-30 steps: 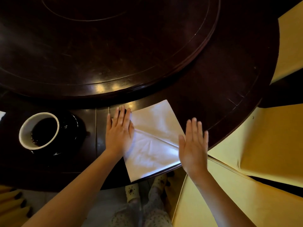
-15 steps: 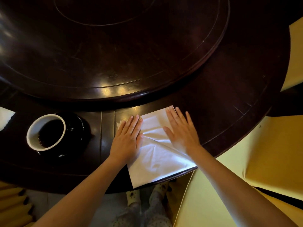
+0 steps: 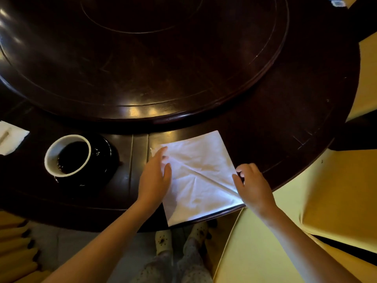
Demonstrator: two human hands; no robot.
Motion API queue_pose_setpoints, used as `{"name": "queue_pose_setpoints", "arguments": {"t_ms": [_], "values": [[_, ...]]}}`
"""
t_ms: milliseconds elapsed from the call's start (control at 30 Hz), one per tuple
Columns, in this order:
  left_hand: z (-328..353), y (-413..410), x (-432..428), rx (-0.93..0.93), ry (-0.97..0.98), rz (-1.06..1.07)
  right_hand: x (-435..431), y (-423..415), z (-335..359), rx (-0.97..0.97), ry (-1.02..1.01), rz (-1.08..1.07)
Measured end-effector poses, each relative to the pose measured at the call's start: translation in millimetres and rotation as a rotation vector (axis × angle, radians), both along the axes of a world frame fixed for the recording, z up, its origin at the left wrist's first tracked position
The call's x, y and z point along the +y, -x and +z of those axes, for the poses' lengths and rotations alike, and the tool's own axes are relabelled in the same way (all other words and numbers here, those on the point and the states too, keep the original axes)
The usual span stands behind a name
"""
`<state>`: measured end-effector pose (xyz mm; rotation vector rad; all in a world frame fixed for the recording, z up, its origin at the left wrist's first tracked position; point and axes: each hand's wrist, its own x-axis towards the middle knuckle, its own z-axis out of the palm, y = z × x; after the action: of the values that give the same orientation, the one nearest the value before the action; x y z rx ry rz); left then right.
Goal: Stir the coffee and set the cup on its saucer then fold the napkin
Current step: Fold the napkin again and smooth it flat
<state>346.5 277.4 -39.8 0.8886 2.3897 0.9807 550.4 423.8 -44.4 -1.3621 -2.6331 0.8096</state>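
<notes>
One cup [image 3: 67, 155] stands at the left of the frame on a dark saucer [image 3: 104, 158]. The cup is white inside, upright, and holds dark coffee [image 3: 72, 157] with small bubbles at the lower-left edge of the liquid. The saucer rests on the dark wooden table [image 3: 275, 127], below the raised round turntable [image 3: 142, 58] that fills the upper half of the frame.

The napkin [image 3: 201, 176] lies flat at the lower centre of the frame, well apart from the cup. It is white and creased, with one diagonal fold line running from its middle toward its right corner. Its lower edge overhangs the table edge.

The left hand [image 3: 154, 176] rests on the napkin's left edge, fingers extended and relaxed, not clenched. The right hand [image 3: 252, 184] sits at the napkin's right corner, fingers curled toward the thumb; whether they pinch the paper cannot be determined.

A second white paper [image 3: 11, 137] lies at the far left edge. Yellow chair cushions [image 3: 326, 201] occupy the right of the frame.
</notes>
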Motion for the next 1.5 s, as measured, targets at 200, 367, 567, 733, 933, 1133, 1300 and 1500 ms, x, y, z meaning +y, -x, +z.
{"name": "queue_pose_setpoints", "arguments": {"t_ms": [200, 367, 567, 733, 933, 1133, 1300, 1500], "values": [[14.3, -56.3, -39.7, -0.670, 0.195, 0.102, 0.5, -8.5, 5.0, -0.113, 0.420, -0.101], [18.3, -92.4, -65.9, -1.594, 0.307, 0.306, -16.4, -16.5, 19.4, -0.043, 0.756, -0.191], [18.2, -66.0, -89.6, -1.350, 0.119, 0.571, -83.9, -23.7, 25.6, -0.073, 0.992, -0.240], [25.6, -28.4, -89.5, -0.963, -0.021, 0.588, -129.2, -1.4, 11.6, -0.111, 1.077, -0.223], [12.5, 14.2, -71.4, -0.648, 0.004, 0.553, -80.2, -16.8, 14.5, -0.218, 0.273, -0.282], [6.1, 25.8, -72.3, -0.577, 0.040, 0.452, -46.4, -8.9, 9.9, -0.101, 0.140, -0.187], [5.5, 32.0, -77.6, -0.526, 0.065, 0.346, -40.1, 3.4, 9.1, -0.144, 0.200, -0.130], [10.4, 38.4, -84.8, -0.650, 0.057, 0.275, -28.7, 0.7, 13.2, 0.051, 0.538, -0.228]]}}
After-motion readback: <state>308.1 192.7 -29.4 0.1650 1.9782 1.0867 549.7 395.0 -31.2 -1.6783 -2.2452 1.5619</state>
